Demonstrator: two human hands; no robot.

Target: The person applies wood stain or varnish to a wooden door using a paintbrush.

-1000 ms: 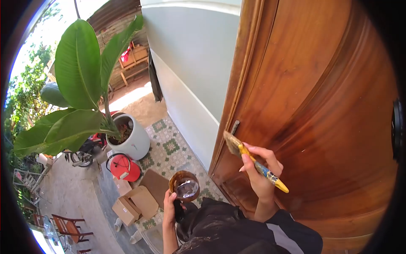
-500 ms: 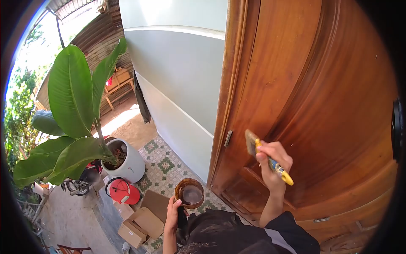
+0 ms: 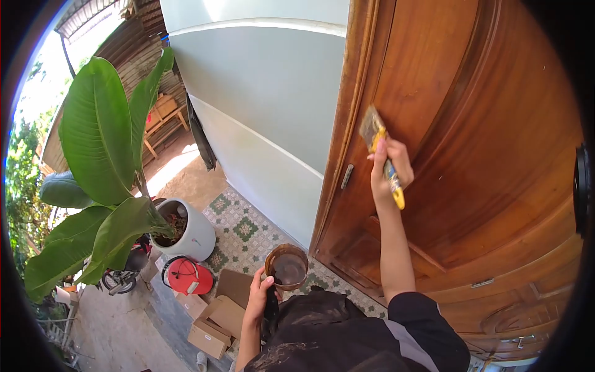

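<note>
My right hand [image 3: 392,166] is closed round the yellow and blue handle of a paintbrush [image 3: 373,129]. The wide bristles point up, over the left part of a brown wooden door [image 3: 421,74]; whether they touch the wood I cannot tell. Lower down, my left hand [image 3: 260,294] grips the dark handle of a round brown container [image 3: 288,268], held open side up near my body. Its inside looks dark and wet, with stains round the rim.
A white pot [image 3: 199,232] with a large-leaved plant stands at the left. Beside it are a red bucket [image 3: 192,279] and open cardboard boxes [image 3: 211,338] on the floor. A pale wall [image 3: 260,93] borders the door frame, which carries a metal hinge [image 3: 347,177].
My right hand and the brush have moved up along the door, with the arm stretched further. My left hand still holds the container. The view has shifted slightly.
</note>
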